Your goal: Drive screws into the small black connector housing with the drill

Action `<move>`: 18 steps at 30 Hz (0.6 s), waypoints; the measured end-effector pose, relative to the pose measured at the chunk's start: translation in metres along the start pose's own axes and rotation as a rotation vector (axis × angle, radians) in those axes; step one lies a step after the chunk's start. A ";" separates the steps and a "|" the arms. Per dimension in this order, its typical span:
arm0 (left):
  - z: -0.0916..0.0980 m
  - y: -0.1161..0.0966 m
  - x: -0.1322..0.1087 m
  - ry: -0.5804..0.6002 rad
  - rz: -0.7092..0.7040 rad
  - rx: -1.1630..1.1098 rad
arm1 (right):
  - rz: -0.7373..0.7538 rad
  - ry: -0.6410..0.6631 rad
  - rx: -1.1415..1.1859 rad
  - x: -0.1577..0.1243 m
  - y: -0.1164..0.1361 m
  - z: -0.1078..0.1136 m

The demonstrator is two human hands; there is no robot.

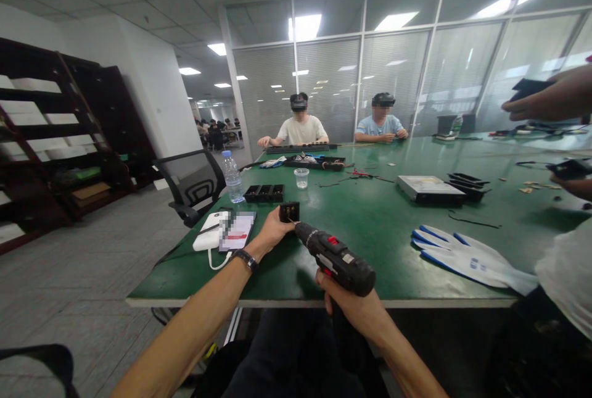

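My left hand (272, 228) is closed around a small black box-like part (290, 211) with brassy metal bits inside, held just above the table. A black cordless drill (335, 256) with red accents is gripped by its handle in my right hand (340, 293). The drill points away from me and to the left, its tip at the black part; whether it touches a screw is too small to tell. A dark watch band (246, 258) circles my left wrist. Beyond my left hand lies a black three-section tray (264, 193).
Around my hands on the green table (370, 200) are a water bottle (232, 177), a clear plastic cup (301, 178), a phone (237, 231), a white power bank (211, 231), a metal box (429, 189) and a white-blue glove (467, 257). Two people sit opposite; another person's hands (550, 99) are at right.
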State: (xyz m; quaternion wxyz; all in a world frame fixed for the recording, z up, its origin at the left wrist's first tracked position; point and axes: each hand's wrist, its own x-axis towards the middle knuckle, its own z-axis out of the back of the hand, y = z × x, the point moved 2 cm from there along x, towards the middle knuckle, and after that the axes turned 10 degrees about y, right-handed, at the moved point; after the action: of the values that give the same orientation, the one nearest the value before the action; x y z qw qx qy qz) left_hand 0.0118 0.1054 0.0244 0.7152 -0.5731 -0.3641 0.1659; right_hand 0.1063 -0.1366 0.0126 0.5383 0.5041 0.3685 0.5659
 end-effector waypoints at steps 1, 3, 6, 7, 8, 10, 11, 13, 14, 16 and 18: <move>0.000 0.001 0.000 0.000 -0.003 0.001 | -0.009 0.000 0.001 0.000 0.000 0.000; 0.001 0.002 0.001 0.005 -0.008 0.001 | -0.028 -0.007 0.005 0.000 0.000 -0.001; 0.000 0.001 0.001 0.023 -0.009 -0.010 | -0.031 -0.013 0.015 0.001 0.000 -0.001; 0.000 0.001 0.000 0.025 -0.009 -0.015 | -0.031 -0.010 0.015 0.001 -0.001 -0.001; -0.001 0.000 0.000 0.022 -0.009 -0.018 | -0.030 -0.007 0.013 0.001 -0.001 0.000; -0.001 -0.001 0.000 0.010 -0.009 -0.019 | -0.030 -0.001 0.004 0.001 -0.002 0.000; -0.002 -0.002 -0.001 0.005 -0.008 -0.018 | -0.032 0.001 -0.001 0.000 -0.002 0.000; -0.002 -0.003 -0.001 0.004 -0.007 -0.020 | -0.033 0.003 -0.003 0.001 -0.002 0.001; -0.003 -0.003 -0.001 0.006 -0.009 -0.024 | -0.033 0.001 -0.002 0.001 -0.002 0.001; -0.003 -0.004 -0.001 0.013 -0.009 -0.030 | -0.034 0.000 0.002 0.001 -0.003 0.001; -0.003 -0.004 -0.001 0.014 -0.007 -0.033 | -0.031 0.001 0.003 0.002 -0.004 0.001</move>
State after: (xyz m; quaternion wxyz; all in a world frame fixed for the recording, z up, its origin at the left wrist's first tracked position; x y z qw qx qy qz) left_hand 0.0125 0.1014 0.0278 0.7087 -0.5848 -0.3637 0.1530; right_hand 0.1079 -0.1347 0.0095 0.5462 0.4989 0.3775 0.5570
